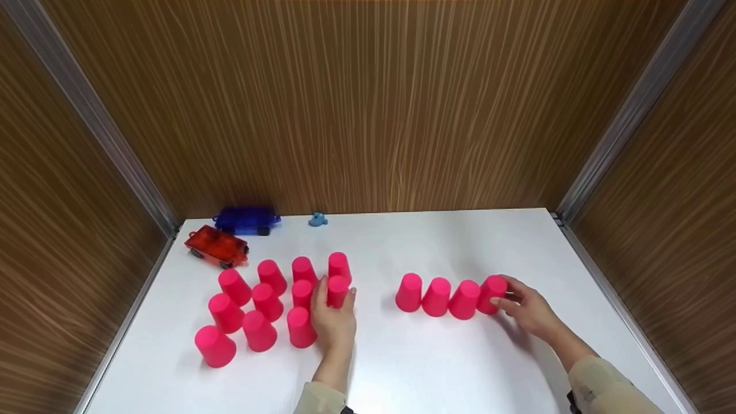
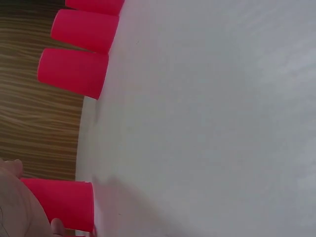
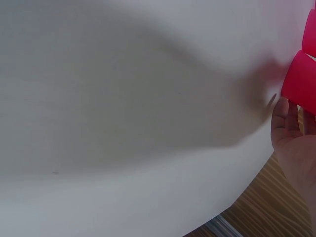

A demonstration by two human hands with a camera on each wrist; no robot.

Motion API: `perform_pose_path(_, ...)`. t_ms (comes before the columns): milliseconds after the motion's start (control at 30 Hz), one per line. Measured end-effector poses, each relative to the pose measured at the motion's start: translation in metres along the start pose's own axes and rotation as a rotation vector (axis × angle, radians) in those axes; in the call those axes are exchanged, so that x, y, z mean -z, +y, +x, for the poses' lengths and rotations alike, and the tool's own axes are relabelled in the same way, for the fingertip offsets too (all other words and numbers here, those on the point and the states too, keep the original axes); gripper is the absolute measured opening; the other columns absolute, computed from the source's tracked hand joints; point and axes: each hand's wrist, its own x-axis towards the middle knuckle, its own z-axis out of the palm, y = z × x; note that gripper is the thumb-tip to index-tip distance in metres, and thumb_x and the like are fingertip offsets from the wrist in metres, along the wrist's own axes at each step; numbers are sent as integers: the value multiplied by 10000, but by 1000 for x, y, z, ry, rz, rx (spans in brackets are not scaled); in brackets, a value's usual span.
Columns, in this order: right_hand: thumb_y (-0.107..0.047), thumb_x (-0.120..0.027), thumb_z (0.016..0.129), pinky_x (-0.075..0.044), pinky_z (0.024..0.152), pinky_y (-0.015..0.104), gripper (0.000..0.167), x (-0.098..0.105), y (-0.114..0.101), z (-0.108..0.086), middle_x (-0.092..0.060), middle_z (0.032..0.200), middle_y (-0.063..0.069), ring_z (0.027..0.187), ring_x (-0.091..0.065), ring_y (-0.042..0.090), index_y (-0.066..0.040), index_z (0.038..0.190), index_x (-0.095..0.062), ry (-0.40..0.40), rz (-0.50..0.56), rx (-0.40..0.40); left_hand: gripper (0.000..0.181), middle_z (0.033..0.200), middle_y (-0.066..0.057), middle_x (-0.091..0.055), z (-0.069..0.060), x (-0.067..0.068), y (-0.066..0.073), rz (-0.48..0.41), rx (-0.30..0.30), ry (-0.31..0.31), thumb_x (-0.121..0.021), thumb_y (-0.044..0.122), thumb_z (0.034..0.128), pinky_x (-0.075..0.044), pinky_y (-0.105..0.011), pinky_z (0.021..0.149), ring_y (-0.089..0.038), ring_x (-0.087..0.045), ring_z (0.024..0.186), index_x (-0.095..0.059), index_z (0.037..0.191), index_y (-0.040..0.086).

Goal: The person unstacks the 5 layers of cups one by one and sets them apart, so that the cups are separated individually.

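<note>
Several pink cups stand upside down on a white table in two groups. In the head view my left hand [image 1: 333, 325] grips a pink cup [image 1: 337, 292] at the right side of the left group, fingers on one side and thumb on the other. The left wrist view shows that hand [image 2: 17, 205] around the cup [image 2: 66, 203]. My right hand [image 1: 532, 313] holds the rightmost cup [image 1: 492, 294] of a short row, thumb in front and fingers behind. In the right wrist view the fingers [image 3: 280, 113] meet the cup's rim.
The row's other cups, such as the leftmost one [image 1: 409, 293], stand close together. Behind the left group are a red toy wagon [image 1: 218, 246], a blue toy wagon [image 1: 246, 220] and a small blue toy [image 1: 317, 219]. Wood-grain panels [image 1: 368, 115] enclose the white table [image 1: 397, 368].
</note>
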Motion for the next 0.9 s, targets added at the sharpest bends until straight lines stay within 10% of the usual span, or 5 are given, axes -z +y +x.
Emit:
perform_pose_path(233, -299, -734, 1025, -583, 1002, 469, 707, 0, 0, 1, -548, 1484, 241, 1350, -546, 466, -81, 1614, -408, -4, -12, -9, 759, 1589, -84, -502, -10, -6, 27, 82, -238, 32, -881, 167, 895, -553, -459, 1025, -292, -454, 1481, -532, 1569, 188)
perform_pose_path(367, -303, -731, 1027, -580, 1007, 464, 704, -1, 1, 0, -554, 1479, 239, 1345, -551, 460, -80, 1613, -410, 3, -14, -14, 733, 1566, -88, -542, -13, -16, 40, 98, -344, -89, -885, 172, 893, -523, -442, 1070, -277, -483, 1472, -557, 1548, 161)
perform_pose_path(633, -303, -725, 1031, -570, 1025, 475, 712, -2, 1, -1, -541, 1495, 240, 1357, -539, 461, -77, 1620, -395, -3, -11, -33, 711, 1563, -48, -553, -10, -50, 40, 184, -198, -505, -883, 186, 894, -523, -434, 1081, -300, -488, 1471, -575, 1535, 192)
perform_pose_path(900, -333, -742, 1016, -577, 1013, 457, 742, -1, 0, 1, -530, 1505, 226, 1370, -522, 458, -102, 1627, -390, 1, 0, -60, 738, 1549, -98, -565, -6, -76, 23, 259, -136, -617, -888, 149, 885, -478, -466, 1135, -343, -493, 1462, -557, 1544, 138)
